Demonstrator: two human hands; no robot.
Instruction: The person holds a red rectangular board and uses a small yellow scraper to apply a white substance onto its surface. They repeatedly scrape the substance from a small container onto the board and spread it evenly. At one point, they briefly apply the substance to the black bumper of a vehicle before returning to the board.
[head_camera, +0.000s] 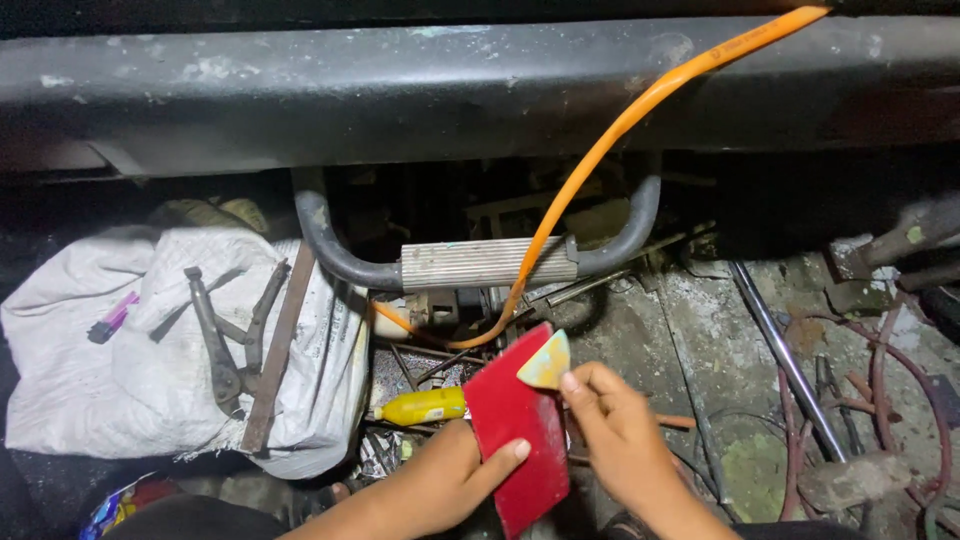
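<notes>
Left hand: the left hand (440, 485) comes in from the near edge and grips the red flat card (520, 430) by its left side, thumb laid across the face.
Right hand: the right hand (620, 430) pinches a small pale wedge (545, 362) – yellowish with a bluish smear – between thumb and forefinger, its edge touching the card's upper right corner.
Red card: held tilted, near centre, above the cluttered floor.
Just left: a yellow bottle (425, 405) lies on its side among thin metal rods.
Beyond the hands: a ribbed metal step (485, 262) on a curved dark tube, hanging under a long dark bumper (400, 90) that spans the far side.
Orange hose (620, 125): it runs from the top right down across the step, then curls left beneath it.
Far left: a white sack (100, 370) with pliers (225, 345) and a rusty flat bar (275, 350) lying on top – a small purple thing at its left edge.
Right: a shiny metal rod (785, 355) on the dirty concrete, reddish cables coiled beside it.
</notes>
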